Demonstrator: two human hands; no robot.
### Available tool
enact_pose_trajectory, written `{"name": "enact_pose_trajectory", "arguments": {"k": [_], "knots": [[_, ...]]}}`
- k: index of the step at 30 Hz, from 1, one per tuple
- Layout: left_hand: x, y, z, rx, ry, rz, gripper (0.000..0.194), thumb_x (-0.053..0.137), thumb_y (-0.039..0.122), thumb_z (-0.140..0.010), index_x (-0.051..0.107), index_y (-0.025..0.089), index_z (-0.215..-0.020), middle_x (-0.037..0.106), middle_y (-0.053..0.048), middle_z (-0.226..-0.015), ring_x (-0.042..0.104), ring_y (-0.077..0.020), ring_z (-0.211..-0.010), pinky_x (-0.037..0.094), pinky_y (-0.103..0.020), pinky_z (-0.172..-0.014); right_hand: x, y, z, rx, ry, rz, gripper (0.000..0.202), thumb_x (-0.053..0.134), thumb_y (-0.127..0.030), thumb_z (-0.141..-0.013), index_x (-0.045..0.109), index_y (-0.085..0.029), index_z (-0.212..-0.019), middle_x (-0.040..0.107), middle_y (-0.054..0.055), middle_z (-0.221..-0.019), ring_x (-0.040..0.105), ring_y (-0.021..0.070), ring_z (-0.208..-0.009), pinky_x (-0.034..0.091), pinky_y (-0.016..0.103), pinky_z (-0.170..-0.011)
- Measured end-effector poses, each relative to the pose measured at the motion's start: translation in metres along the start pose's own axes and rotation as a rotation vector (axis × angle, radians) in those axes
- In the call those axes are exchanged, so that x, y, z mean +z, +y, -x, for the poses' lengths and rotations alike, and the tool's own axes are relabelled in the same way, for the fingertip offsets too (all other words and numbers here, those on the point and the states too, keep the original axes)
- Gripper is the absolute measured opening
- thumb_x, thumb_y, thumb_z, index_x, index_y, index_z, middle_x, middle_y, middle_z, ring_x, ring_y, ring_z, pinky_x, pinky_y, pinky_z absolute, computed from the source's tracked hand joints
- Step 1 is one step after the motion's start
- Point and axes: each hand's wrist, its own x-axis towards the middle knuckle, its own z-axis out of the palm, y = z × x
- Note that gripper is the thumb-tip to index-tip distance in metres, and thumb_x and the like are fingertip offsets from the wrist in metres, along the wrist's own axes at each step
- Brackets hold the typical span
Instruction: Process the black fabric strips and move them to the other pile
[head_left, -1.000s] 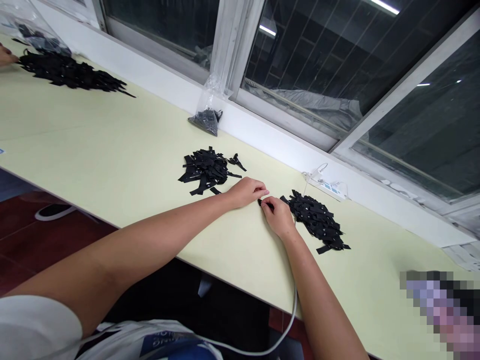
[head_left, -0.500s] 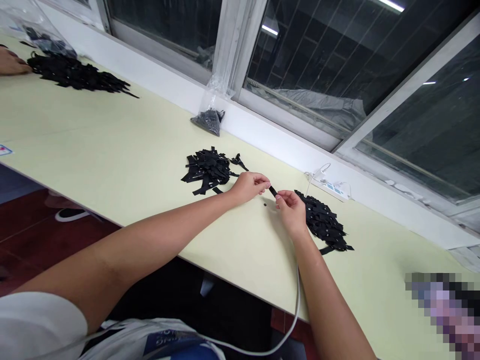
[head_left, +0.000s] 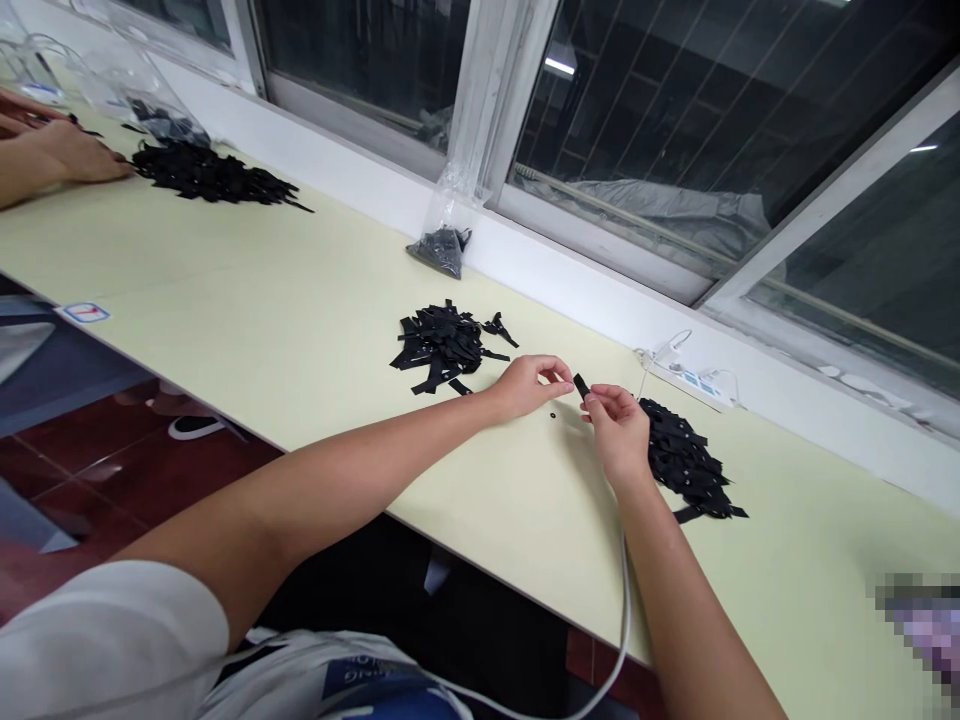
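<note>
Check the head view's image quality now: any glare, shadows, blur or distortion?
Head view: bright streaks of reflected light on the dark window; head view: soft shadow on the table beside the right hand; head view: whole scene tilted; head view: blocky pixelation over the patch at lower right, contents unreadable; head view: black strip distinguishable, fine detail too small to judge.

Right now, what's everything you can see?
Framed glass windows: several, white, back
Long table: 1, pale yellow, across
Fabric strip piles: 3, black, left, middle, right
Held fabric strip: 1, black, centre
Small round piece: 1, black, table centre
Clear plastic bags: 2, dark contents, table back
Power strip: 1, white-blue, back right
Thick cable: 1, white, lower middle
Label: 1, white-blue, front edge
Shoe: 1, dark, floor left
Other person's hands: 2, bare, far left
Left hand: 1, bare, near strip
Right hand: 1, bare, holding strip
</note>
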Motion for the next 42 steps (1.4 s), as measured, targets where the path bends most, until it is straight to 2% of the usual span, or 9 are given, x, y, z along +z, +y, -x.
{"name": "enact_pose_trajectory", "arguments": {"k": [2, 5, 7, 11, 15, 21, 32, 37, 42], "knots": [[0.000, 0.000, 0.001, -0.069, -0.022, 0.047, 0.014, 0.079, 0.024, -0.076, 0.071, 0.015, -0.083, 0.070, -0.006, -0.099, 0.063, -0.0143, -0.090, 0.052, -0.029, -0.083, 0.001, -0.001, 0.002, -0.067, -0.014, 0.044, 0.038, 0.078, -0.044, -0.069, 0.068, -0.018, -0.094, 0.071, 0.005, -0.084, 0.067, 0.0191, -0.075, 0.055, 0.034, -0.068], [0.000, 0.000, 0.003, -0.313, -0.092, 0.298, 0.022, 0.082, 0.028, -0.074, 0.071, 0.015, -0.088, 0.069, -0.007, -0.097, 0.065, -0.0143, -0.088, 0.054, -0.034, -0.085, 0.003, -0.003, 0.004, -0.124, -0.014, 0.051, 0.036, 0.077, -0.044, -0.072, 0.068, -0.018, -0.095, 0.072, 0.007, -0.087, 0.068, 0.0197, -0.078, 0.055, 0.035, -0.073], [0.000, 0.000, 0.003, -0.390, -0.110, 0.417, 0.026, 0.085, 0.029, -0.072, 0.071, 0.014, -0.089, 0.069, -0.006, -0.095, 0.066, -0.0140, -0.088, 0.055, -0.035, -0.087, 0.006, -0.005, 0.006, -0.140, -0.021, 0.036, 0.036, 0.078, -0.044, -0.072, 0.068, -0.017, -0.094, 0.072, 0.007, -0.086, 0.068, 0.0201, -0.078, 0.055, 0.035, -0.074], [0.002, 0.004, 0.002, -0.325, -0.030, 0.431, 0.028, 0.088, 0.026, -0.066, 0.072, 0.012, -0.084, 0.070, -0.005, -0.084, 0.066, -0.0131, -0.081, 0.056, -0.035, -0.086, 0.010, -0.007, 0.008, -0.145, -0.046, 0.019, 0.035, 0.077, -0.045, -0.073, 0.067, -0.018, -0.094, 0.073, 0.007, -0.085, 0.068, 0.0198, -0.077, 0.056, 0.035, -0.075], [0.003, 0.009, 0.001, -0.256, 0.029, 0.369, 0.019, 0.084, 0.019, -0.068, 0.073, 0.011, -0.081, 0.071, -0.005, -0.080, 0.064, -0.0123, -0.077, 0.055, -0.034, -0.083, 0.012, -0.007, 0.008, -0.125, -0.059, 0.016, 0.036, 0.077, -0.045, -0.074, 0.067, -0.018, -0.094, 0.073, 0.007, -0.086, 0.068, 0.0197, -0.077, 0.056, 0.035, -0.075], [0.003, 0.011, 0.002, -0.259, 0.050, 0.298, 0.011, 0.077, 0.011, -0.071, 0.071, 0.011, -0.080, 0.071, -0.005, -0.079, 0.064, -0.0113, -0.075, 0.052, -0.032, -0.081, 0.013, -0.006, 0.009, -0.106, -0.071, 0.010, 0.036, 0.079, -0.045, -0.073, 0.068, -0.017, -0.093, 0.073, 0.007, -0.084, 0.067, 0.0190, -0.076, 0.055, 0.034, -0.073], [0.004, 0.009, 0.003, -0.262, 0.000, 0.346, 0.010, 0.075, 0.011, -0.075, 0.073, 0.011, -0.085, 0.073, -0.007, -0.086, 0.066, -0.0128, -0.082, 0.052, -0.034, -0.086, 0.013, -0.010, 0.012, -0.132, -0.068, 0.042, 0.033, 0.076, -0.044, -0.076, 0.067, -0.018, -0.094, 0.073, 0.007, -0.085, 0.068, 0.0184, -0.077, 0.054, 0.032, -0.072], [0.003, 0.009, 0.003, -0.286, 0.000, 0.305, 0.007, 0.072, 0.009, -0.077, 0.071, 0.011, -0.083, 0.071, -0.006, -0.085, 0.064, -0.0112, -0.079, 0.051, -0.033, -0.085, 0.013, -0.011, 0.012, -0.141, -0.076, 0.054, 0.032, 0.075, -0.043, -0.076, 0.067, -0.018, -0.095, 0.073, 0.007, -0.088, 0.068, 0.0188, -0.078, 0.055, 0.033, -0.073], [0.005, 0.007, 0.002, -0.291, 0.033, 0.308, 0.018, 0.072, 0.005, -0.075, 0.064, 0.013, -0.088, 0.066, -0.002, -0.078, 0.063, -0.0107, -0.075, 0.051, -0.030, -0.078, 0.014, -0.011, 0.012, -0.141, -0.078, 0.047, 0.032, 0.077, -0.043, -0.075, 0.067, -0.018, -0.092, 0.073, 0.007, -0.086, 0.067, 0.0186, -0.076, 0.054, 0.033, -0.074]]}}
